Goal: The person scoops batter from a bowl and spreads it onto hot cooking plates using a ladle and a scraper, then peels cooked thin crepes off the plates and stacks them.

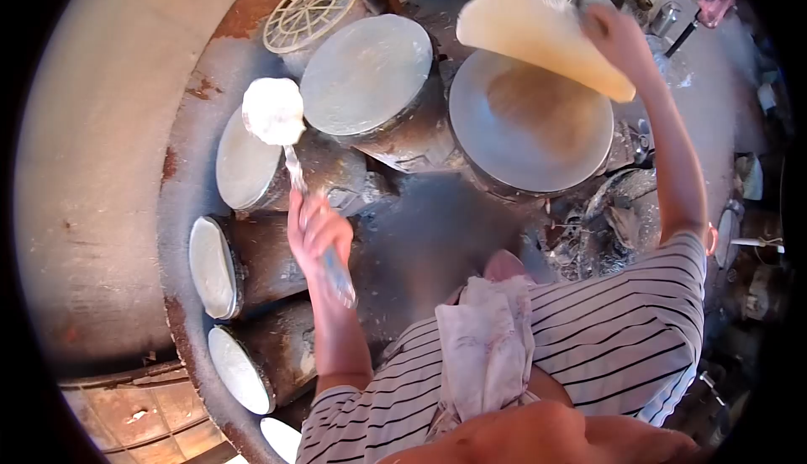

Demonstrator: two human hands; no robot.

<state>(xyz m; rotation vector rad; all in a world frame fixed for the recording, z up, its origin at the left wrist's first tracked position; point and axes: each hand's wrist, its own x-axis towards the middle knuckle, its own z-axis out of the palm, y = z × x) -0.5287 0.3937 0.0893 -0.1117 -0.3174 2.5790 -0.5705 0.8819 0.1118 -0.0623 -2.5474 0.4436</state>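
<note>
My left hand (pixel 319 233) is wrapped round the handle of a ladle (pixel 292 166). White batter (pixel 274 111) covers the ladle's bowl, which is raised in front of a round griddle at the left. At the upper right, my right hand (pixel 609 39) is closed at the edge of a thin, pale-brown pancake (pixel 538 39). The pancake hangs tilted above a large round griddle (pixel 504 136), whose surface has a brown patch. A pale, long strip crosses behind the pancake; whether my right hand also grips it is unclear.
More round griddles (pixel 367 75) stand in an arc on the left, several bearing pale, round sheets. A round lattice rack (pixel 311 12) sits at the top left. Crumpled debris (pixel 597 220) lies right of the large griddle, with clutter farther right.
</note>
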